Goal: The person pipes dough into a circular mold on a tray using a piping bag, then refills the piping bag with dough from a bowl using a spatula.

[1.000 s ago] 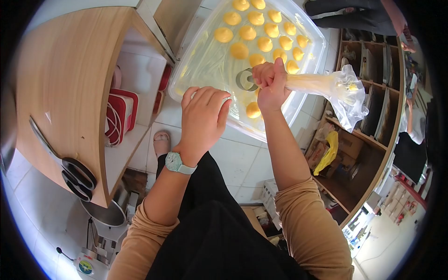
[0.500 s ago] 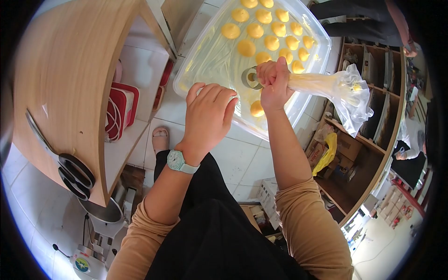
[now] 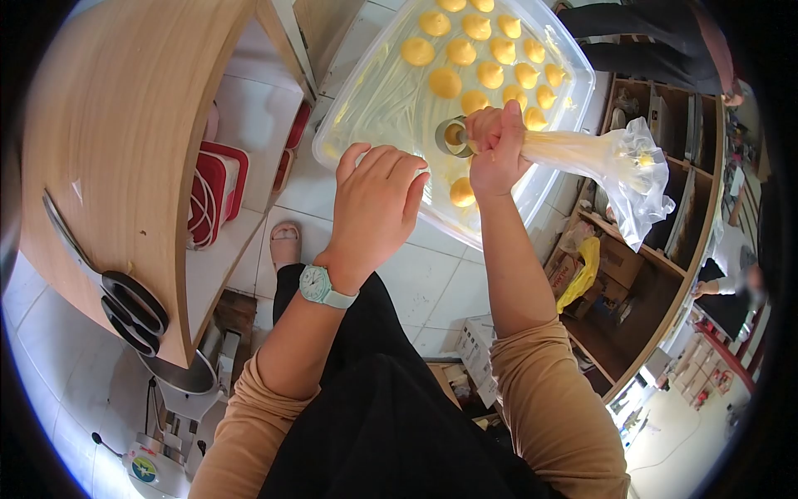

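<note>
The piping bag (image 3: 582, 154) lies nearly level over the clear plastic tray (image 3: 366, 108), its metal nozzle (image 3: 451, 135) pointing toward nine o'clock above the tray's bare, smeared left half, its loose crumpled end flaring out past the tray's rim at three o'clock. The right hand (image 3: 495, 150) is clamped around the bag's neck just behind the nozzle, fingers wrapped tight. Rows of yellow dough mounds (image 3: 490, 73) fill the tray from twelve o'clock down to the nozzle, and one single mound (image 3: 462, 192) sits at six o'clock of the hand, near the tray's near edge. The left hand (image 3: 374, 208), with a pale green wristwatch (image 3: 320, 287) on its wrist, grips the tray's near rim at seven o'clock of the nozzle, fingers curled over the edge. At nine o'clock stands a wooden counter (image 3: 116, 133) with black-handled scissors (image 3: 125, 303) lying on it, and red-rimmed containers (image 3: 218, 195) on the shelf beneath. Wooden shelves (image 3: 665, 249) stand at three o'clock, and another person's dark sleeve (image 3: 657, 50) shows at one o'clock.
</note>
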`<state>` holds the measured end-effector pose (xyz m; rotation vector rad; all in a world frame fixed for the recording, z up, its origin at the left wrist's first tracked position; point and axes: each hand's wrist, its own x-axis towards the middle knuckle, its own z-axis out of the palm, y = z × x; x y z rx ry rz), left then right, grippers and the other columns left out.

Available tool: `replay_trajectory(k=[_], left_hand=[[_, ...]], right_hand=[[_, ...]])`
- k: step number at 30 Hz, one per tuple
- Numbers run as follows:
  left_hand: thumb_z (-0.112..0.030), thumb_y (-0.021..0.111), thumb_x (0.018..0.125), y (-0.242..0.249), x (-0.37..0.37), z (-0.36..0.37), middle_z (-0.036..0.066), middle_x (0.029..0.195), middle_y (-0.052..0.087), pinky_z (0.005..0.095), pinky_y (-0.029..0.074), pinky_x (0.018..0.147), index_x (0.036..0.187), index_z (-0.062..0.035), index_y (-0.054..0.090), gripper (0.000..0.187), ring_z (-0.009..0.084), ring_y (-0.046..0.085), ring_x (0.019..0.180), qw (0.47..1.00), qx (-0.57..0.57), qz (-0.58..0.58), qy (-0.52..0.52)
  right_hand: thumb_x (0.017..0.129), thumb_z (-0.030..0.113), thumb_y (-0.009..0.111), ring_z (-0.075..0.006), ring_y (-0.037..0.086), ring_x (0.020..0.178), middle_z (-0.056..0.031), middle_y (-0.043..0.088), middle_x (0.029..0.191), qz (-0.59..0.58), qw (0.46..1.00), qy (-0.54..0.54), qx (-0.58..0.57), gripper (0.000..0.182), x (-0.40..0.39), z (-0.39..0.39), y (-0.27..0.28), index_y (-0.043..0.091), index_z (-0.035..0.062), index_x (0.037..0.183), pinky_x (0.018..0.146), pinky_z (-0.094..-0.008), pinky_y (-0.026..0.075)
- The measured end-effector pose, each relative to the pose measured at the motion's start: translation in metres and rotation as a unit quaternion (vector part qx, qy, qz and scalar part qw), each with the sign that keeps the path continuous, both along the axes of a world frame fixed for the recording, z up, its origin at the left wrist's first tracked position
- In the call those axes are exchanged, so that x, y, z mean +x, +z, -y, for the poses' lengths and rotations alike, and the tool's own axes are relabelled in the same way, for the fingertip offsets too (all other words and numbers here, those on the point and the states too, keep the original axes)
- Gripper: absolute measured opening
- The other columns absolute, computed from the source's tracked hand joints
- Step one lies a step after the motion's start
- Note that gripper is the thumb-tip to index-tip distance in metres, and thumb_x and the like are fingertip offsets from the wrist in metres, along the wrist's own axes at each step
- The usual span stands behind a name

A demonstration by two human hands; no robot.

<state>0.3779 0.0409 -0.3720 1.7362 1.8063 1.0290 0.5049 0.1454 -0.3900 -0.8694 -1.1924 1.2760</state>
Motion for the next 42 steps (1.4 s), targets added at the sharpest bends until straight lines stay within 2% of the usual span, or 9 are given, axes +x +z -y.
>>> replay_trajectory(k=[42], left_hand=[[-0.01,0.063,0.079,-0.0004,-0.0009,0.0017,0.006,0.084,0.061,0.0399,0.032,0.095,0.089,-0.0083,0.06,0.01,0.0221,0.057,0.086,1.0,-0.014,0.009,-0.005]], right_hand=[[0.097,0.017,0.041,-0.0111,0.026,0.044,0.0009,0.025,0.049,-0.015,0.999,-0.004,0.032,0.044,-0.0066,-0.0029,-0.0035,0.027,0.0096,0.055,0.042,-0.0274,0.024]])
